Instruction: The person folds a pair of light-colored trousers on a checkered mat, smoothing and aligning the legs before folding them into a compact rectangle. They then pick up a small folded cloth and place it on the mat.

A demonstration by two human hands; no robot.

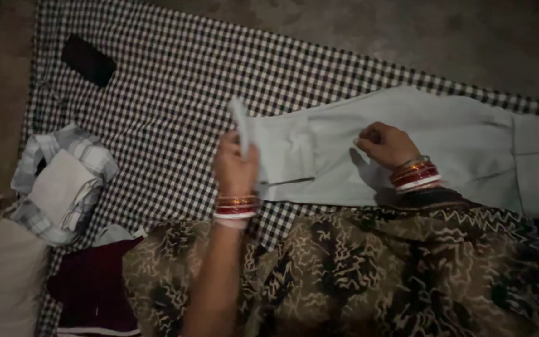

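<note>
The pale grey garment lies flat on the checked cloth — only its end is folded so far. The left hand grips that lifted end; the right hand, curled shut, presses the middle.

A checked cloth is lying spread over the floor. Trousers are lying on its right half, before the person. The left hand is holding up the trousers' left end; the right hand is resting on their middle. A phone is lying at the cloth's far left corner, with folded clothes lying nearer, at its left edge.
</note>
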